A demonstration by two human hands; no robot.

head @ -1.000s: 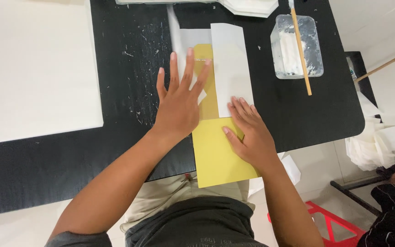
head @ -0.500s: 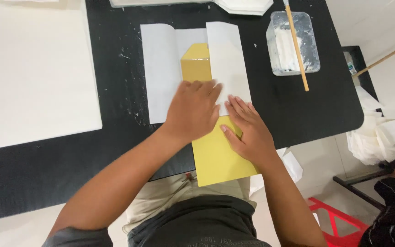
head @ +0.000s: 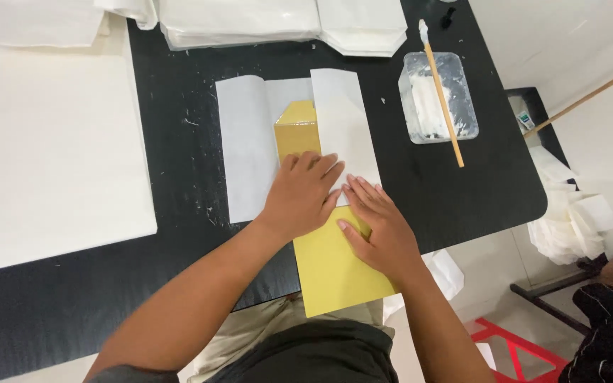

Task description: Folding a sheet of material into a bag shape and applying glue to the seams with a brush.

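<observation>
A long yellow card (head: 331,269) lies on a white paper sheet (head: 246,149) on the black table (head: 179,106), its near end hanging over the table's front edge. The sheet's right flap (head: 342,120) is folded over the card's right side; the left part lies flat. My left hand (head: 303,195) presses palm-down on the card and paper, fingers together. My right hand (head: 377,227) presses flat beside it on the card and the flap's lower edge. Neither hand grips anything.
A clear plastic tub of white paste (head: 438,99) with a wooden stick (head: 443,96) across it stands at the right. A large white board (head: 44,149) lies at the left. Stacked white paper (head: 278,25) lies at the back. Crumpled paper (head: 569,220) sits off the table's right.
My left hand slid back toward me from the upper card to beside my right hand. The sheet's left side, folded narrow a second ago, now lies open and flat.
</observation>
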